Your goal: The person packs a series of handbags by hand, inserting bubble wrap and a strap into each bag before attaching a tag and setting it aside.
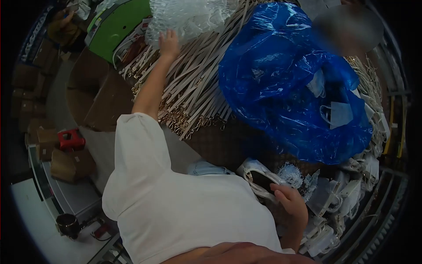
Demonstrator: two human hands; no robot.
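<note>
The clear plastic wrap [189, 20] lies far left, at the fingertips of the open left hand [169, 44]. Near right, the half-curled right hand [291, 201] meets a white pouch [263, 172], grip unclear.

The left arm [151, 90] stretches to the upper left, its hand [168, 45] open, fingers pointing up. The right hand [291, 202] sits bent at lower right, thumb and fingers angled leftward.
</note>
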